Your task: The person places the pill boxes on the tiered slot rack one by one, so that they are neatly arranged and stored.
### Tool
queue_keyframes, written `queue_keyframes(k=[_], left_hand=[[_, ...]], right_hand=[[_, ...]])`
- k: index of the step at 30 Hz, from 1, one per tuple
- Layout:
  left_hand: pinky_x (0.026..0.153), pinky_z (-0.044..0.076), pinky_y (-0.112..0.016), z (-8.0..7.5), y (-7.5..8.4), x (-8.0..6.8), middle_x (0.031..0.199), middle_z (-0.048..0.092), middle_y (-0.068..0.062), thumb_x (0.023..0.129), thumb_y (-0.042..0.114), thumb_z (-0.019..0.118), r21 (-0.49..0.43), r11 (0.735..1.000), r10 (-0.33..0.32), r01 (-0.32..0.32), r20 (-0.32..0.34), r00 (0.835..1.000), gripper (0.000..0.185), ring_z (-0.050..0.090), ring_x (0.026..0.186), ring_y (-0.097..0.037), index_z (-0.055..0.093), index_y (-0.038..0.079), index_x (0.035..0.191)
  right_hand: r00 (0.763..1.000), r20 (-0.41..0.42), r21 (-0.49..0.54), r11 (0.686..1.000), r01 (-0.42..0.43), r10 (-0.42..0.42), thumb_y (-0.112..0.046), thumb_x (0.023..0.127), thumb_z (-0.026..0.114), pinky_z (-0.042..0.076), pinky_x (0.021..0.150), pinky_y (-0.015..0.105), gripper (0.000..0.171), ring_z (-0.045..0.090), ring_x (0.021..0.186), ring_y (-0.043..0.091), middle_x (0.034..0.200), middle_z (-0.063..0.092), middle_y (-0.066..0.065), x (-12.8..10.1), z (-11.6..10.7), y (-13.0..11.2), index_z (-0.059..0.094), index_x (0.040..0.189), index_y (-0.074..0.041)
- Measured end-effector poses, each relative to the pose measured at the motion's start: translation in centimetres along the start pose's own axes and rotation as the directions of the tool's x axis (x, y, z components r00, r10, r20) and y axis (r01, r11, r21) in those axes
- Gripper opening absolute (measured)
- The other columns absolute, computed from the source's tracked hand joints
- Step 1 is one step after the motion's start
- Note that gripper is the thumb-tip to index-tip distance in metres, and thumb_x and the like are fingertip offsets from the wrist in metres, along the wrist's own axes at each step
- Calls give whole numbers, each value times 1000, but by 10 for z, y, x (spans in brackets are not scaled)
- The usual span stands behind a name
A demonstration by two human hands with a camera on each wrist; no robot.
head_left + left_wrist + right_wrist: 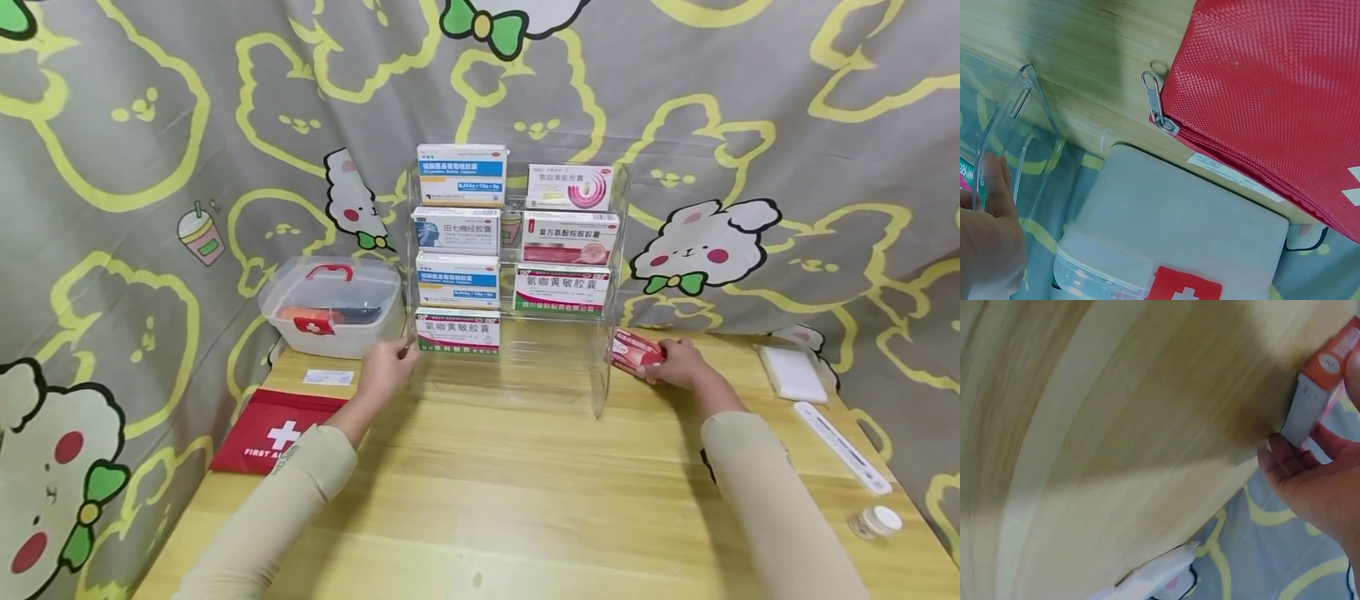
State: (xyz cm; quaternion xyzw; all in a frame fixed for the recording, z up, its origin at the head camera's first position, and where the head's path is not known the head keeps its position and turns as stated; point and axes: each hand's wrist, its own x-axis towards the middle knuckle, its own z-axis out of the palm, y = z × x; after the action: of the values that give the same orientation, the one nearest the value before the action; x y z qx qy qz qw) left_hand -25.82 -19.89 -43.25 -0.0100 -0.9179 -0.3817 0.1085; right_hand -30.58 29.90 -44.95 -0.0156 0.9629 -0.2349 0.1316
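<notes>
A clear plastic display rack (pixel 602 371) stands on the wooden table, with several medicine boxes in two columns. My left hand (pixel 386 371) pinches the rack's left side panel (pixel 997 119) between thumb and fingers. At the rack's lower right, my right hand (pixel 684 365) holds a red medicine box (pixel 634 352). In the right wrist view the box shows a white side (pixel 1305 409) and an orange-red end, with thumb and fingers around it. A green-and-white box (pixel 457 332) sits lowest in the left column; another green-and-white box (pixel 561 292) is lowest in the right.
Left of the rack are a lidded clear first-aid box (pixel 337 337), a red first-aid pouch (pixel 255 433) and a small white label (pixel 327 377). At the right lie a white packet (pixel 792 375), a long white strip (pixel 840 446) and a white-capped bottle (pixel 873 522). A patterned curtain (pixel 525 100) hangs behind.
</notes>
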Motion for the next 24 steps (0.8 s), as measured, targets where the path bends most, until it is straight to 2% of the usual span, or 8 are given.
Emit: queue_keyframes(k=[2,5,8,11,14,18,20,24], left_hand=[[45,40,-25,-1,0,0,66,64,-8,87,14,57,5,1000,-1,1,-1,1000,24,48,53,-15,73,4,101],[45,39,-25,-1,1,0,68,65,-8,87,14,56,15,1000,3,-3,7,1000,24,48,53,-15,73,4,100],[46,40,-25,-2,1,-1,72,66,-9,87,15,56,11,1000,3,-3,17,1000,25,49,56,-16,72,4,103],[47,41,-25,-2,1,-1,80,69,-11,88,14,56,11,1000,4,-5,24,1000,27,51,59,-17,71,4,107],[49,42,-24,-1,0,-1,86,71,-13,88,14,57,15,1000,-3,3,37,999,28,52,61,-17,70,5,110],[48,43,-24,-1,0,-1,89,71,-14,88,15,56,-5,1000,-22,23,54,998,30,52,60,-16,68,4,113],[47,43,-24,-2,1,-1,86,70,-14,88,15,56,-20,999,-28,30,53,998,30,51,58,-16,68,4,113],[45,42,-25,-3,0,-1,76,67,-12,88,16,55,-30,999,-26,28,45,999,30,48,53,-14,69,4,111]], right_hand=[[1000,-9,43,999,-20,20,-38,80,71,34,97,55,84,39,105,44,118,32,33,-3,-2,2,32,132,15],[1000,-9,127,992,-22,24,-29,77,75,38,90,48,77,42,99,38,112,38,28,-7,-3,4,31,125,13],[999,-39,146,989,26,-20,-22,78,74,38,93,52,74,44,104,41,118,43,34,-13,-4,5,30,128,10],[996,-87,162,986,48,-35,-16,81,69,34,97,56,68,42,112,45,128,41,36,-21,-8,9,35,136,6],[992,-128,219,975,34,-6,-12,85,63,42,91,49,61,45,111,43,128,43,36,-31,-15,16,39,138,3],[980,-198,277,961,27,30,-17,88,64,49,73,27,55,55,93,27,114,53,31,-45,-25,27,44,134,6],[974,-224,323,946,34,42,-22,89,64,52,69,25,54,57,85,16,108,55,24,-51,-31,32,47,131,7],[968,-247,432,899,71,42,-28,90,62,54,74,26,55,59,77,0,104,55,11,-62,-43,34,46,129,8]])
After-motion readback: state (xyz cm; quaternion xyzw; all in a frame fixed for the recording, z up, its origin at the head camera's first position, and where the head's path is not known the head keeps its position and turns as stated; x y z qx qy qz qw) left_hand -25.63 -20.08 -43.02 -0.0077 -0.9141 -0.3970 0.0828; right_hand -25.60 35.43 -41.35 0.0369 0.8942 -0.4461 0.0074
